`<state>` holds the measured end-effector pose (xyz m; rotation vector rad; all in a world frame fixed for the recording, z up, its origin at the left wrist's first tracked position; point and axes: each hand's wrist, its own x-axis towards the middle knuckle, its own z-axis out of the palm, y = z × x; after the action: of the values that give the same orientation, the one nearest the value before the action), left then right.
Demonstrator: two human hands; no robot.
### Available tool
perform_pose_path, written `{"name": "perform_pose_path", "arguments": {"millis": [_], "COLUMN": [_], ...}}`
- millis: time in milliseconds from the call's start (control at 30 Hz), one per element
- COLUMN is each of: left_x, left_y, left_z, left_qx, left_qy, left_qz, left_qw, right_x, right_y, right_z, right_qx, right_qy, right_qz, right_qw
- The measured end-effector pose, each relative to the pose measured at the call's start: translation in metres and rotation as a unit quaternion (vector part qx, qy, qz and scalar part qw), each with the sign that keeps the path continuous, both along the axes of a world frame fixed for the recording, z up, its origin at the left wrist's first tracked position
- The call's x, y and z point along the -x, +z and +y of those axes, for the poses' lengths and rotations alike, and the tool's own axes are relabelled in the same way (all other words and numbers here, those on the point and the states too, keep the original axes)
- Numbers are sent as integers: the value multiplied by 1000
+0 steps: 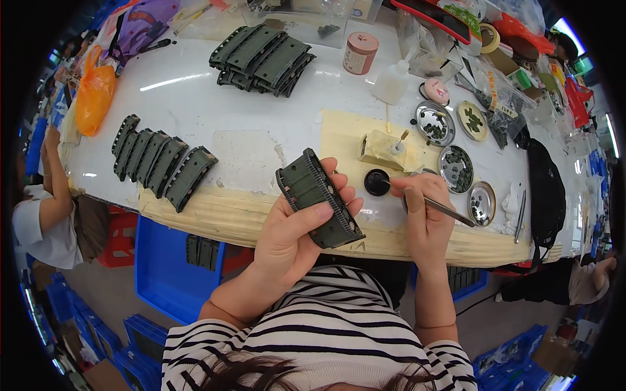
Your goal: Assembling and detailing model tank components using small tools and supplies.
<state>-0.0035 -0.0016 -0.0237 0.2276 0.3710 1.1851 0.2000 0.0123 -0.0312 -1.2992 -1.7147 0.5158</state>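
My left hand [277, 244] holds a dark green curved plastic panel [306, 186] with toothed edges, tilted above the table's near edge. The thumb lies across its face and the fingers wrap behind it. To the right, my right hand [427, 228] is closed on slim metal tweezers [450, 212]. Their tip is at the rim of a small round black dish [376, 183]; whether it touches is hard to tell. Beyond that dish stands a paper-wrapped block [381, 151] with a small white bottle and a stick on it. Round tins [456, 171] of small dark green pieces lie to the right.
Similar panels lie in a row [160, 159] at left and in a stack [261, 58] at the back. Nearby are a pink jar [360, 53], a squeeze bottle [391, 85], a black bag [546, 189] and an orange bag [94, 98]. A blue crate [173, 274] sits below the table.
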Motion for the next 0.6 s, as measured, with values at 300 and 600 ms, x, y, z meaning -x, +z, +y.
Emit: {"name": "perform_pose_path", "arguments": {"millis": [300,600], "left_x": [-4,4], "left_y": [-3,6], "left_z": [-3,-2], "left_qx": [27,55], "left_qy": [1,34], "left_qz": [-26,79], "left_qw": [999,995], "right_x": [3,4], "right_y": [-4,-4], "right_z": [2,2], "right_qx": [2,-2], "right_qy": [-4,-12], "right_qz": [-12,-7], "right_qw": [1000,1000]}}
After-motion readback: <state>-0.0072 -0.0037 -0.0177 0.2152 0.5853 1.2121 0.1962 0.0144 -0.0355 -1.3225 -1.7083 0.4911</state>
